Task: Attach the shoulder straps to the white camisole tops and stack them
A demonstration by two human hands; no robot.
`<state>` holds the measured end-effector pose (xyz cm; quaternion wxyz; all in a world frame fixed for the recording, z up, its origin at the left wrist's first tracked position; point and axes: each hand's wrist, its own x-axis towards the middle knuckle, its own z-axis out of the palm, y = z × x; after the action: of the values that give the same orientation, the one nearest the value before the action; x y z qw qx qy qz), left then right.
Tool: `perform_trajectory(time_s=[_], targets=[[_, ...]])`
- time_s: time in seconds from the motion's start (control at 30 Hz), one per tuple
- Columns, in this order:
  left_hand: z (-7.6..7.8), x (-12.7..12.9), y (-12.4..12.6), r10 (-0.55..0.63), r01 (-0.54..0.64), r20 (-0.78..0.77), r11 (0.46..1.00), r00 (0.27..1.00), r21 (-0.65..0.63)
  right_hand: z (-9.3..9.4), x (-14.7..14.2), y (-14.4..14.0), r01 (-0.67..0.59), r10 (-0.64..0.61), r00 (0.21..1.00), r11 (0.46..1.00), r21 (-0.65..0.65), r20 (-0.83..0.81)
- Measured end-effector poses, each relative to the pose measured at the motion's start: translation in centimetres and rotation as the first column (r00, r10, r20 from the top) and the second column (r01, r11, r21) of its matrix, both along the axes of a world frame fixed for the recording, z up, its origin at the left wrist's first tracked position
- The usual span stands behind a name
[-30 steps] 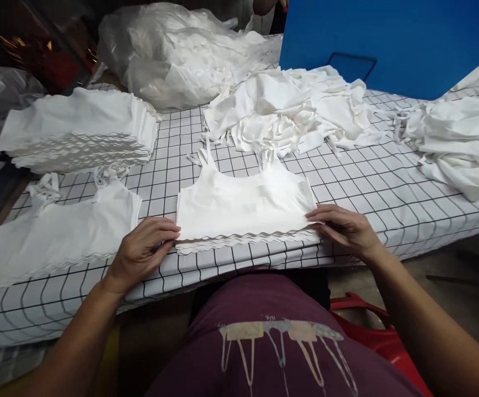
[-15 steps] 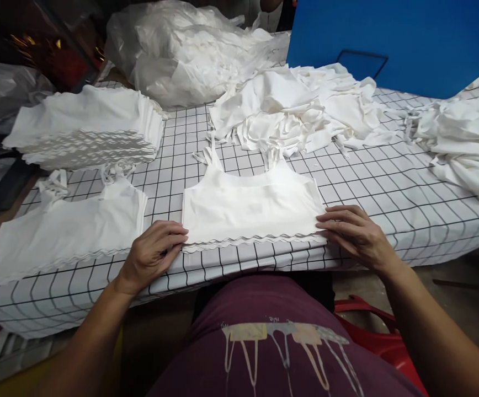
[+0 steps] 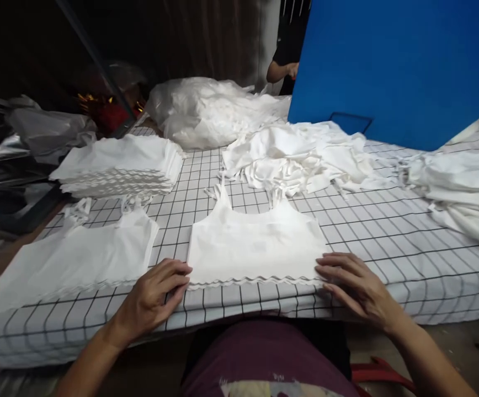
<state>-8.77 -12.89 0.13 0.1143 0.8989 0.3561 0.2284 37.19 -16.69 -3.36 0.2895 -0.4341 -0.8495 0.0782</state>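
A white camisole-style top (image 3: 256,248) with thin straps and a wavy hem lies flat before me; layered edges show several tops stacked together. My left hand (image 3: 154,295) touches the stack's lower left corner with its fingertips, fingers stretched and thumb apart. At the lower right corner, my right hand (image 3: 359,286) rests its spread fingers against the side edge, thumb below near the hem. Neither hand visibly grips the cloth. To the left lies another flat stack of white strappy tops (image 3: 94,253), its straps bunched at the top.
A tall neat pile of white garments (image 3: 119,162) stands at the back left. Behind are a loose white heap (image 3: 301,154) and a clear plastic bag (image 3: 214,110). More garments (image 3: 463,182) lie right on the checked tablecloth (image 3: 372,231). A blue board (image 3: 388,60) partly hides another person's arm (image 3: 283,71).
My view has tilted up, so the table appears lower and more of the other person shows. Both hands stay at the stack's lower corners; the right thumb and fingers are spread wider.
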Motion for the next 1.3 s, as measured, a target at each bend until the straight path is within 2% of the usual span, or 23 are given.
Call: perform_trajectory(time_s=[0.07, 0.13, 0.23, 0.3, 0.37, 0.43, 0.5, 0.6, 0.73, 0.8, 0.87, 0.97, 1.07, 1.13, 1.2, 1.3], targets=[[1.6, 0.6, 0.9, -0.026, 0.023, -0.090, 0.999, 0.996, -0.042, 0.5, -0.2, 0.0, 0.010, -0.010, 1.000, 1.000, -0.004, 0.018], [3.3, 2.6, 2.2, -0.046, 0.035, -0.189, 0.998, 0.981, -0.061, 1.0, -0.4, 0.2, 0.012, -0.011, 0.999, 1.000, -0.009, 0.038], [4.8, 8.9, 4.7, -0.108, 0.089, -0.281, 0.993, 0.954, -0.080, 1.5, -1.0, 0.6, 0.008, -0.006, 0.999, 0.999, -0.044, 0.045], [4.1, 14.3, 6.4, -0.237, 0.222, -0.234, 0.971, 0.943, -0.089, 1.8, -1.4, 0.8, 0.010, -0.007, 0.999, 0.996, -0.084, 0.043], [2.4, 19.4, 8.1, -0.307, 0.303, -0.199, 0.952, 0.931, -0.051, 2.5, -1.8, 1.0, 0.022, -0.016, 0.999, 0.990, -0.140, 0.048], [0.3, 23.2, 9.5, -0.272, 0.269, -0.231, 0.962, 0.934, -0.046, 3.4, -2.1, 1.1, 0.034, -0.022, 0.998, 0.975, -0.220, 0.059], [-1.6, 25.3, 10.5, -0.210, 0.189, -0.257, 0.976, 0.943, -0.106, 4.6, -2.1, 1.6, 0.059, -0.041, 0.997, 0.947, -0.316, 0.062], [-3.4, 25.9, 11.1, -0.197, 0.153, -0.262, 0.972, 0.945, -0.181, 6.5, -1.9, 4.1, 0.099, -0.109, 0.994, 0.908, -0.408, 0.000], [-4.0, 25.5, 11.2, -0.199, 0.173, -0.222, 0.976, 0.954, -0.132, 8.0, -2.5, 11.6, 0.234, -0.274, 0.959, 0.903, -0.362, -0.064], [-3.9, 25.5, 11.2, -0.182, 0.168, -0.209, 0.982, 0.961, -0.082, 8.2, -3.8, 16.3, 0.329, -0.338, 0.941, 0.881, -0.339, 0.035], [-3.7, 25.5, 11.2, -0.173, 0.165, -0.207, 0.985, 0.963, -0.053, 8.2, -5.5, 20.7, 0.418, -0.367, 0.907, 0.844, -0.337, 0.206], [-3.5, 25.6, 11.2, -0.182, 0.173, -0.221, 0.983, 0.958, -0.061, 7.8, -8.1, 25.3, 0.476, -0.350, 0.866, 0.794, -0.378, 0.356], [-3.6, 25.6, 11.3, -0.200, 0.189, -0.235, 0.980, 0.951, -0.070, 7.4, -9.5, 27.5, 0.518, -0.349, 0.840, 0.745, -0.421, 0.416], [-3.7, 25.6, 11.3, -0.204, 0.191, -0.240, 0.978, 0.949, -0.079, 7.8, -9.8, 28.2, 0.534, -0.383, 0.837, 0.727, -0.432, 0.390], [-3.7, 25.6, 11.4, -0.211, 0.192, -0.243, 0.976, 0.947, -0.098, 8.8, -9.5, 28.5, 0.524, -0.429, 0.852, 0.723, -0.450, 0.302], [-3.6, 25.6, 11.4, -0.224, 0.198, -0.241, 0.972, 0.944, -0.131, 11.5, -8.7, 28.5, 0.477, -0.480, 0.868, 0.736, -0.480, 0.128]])
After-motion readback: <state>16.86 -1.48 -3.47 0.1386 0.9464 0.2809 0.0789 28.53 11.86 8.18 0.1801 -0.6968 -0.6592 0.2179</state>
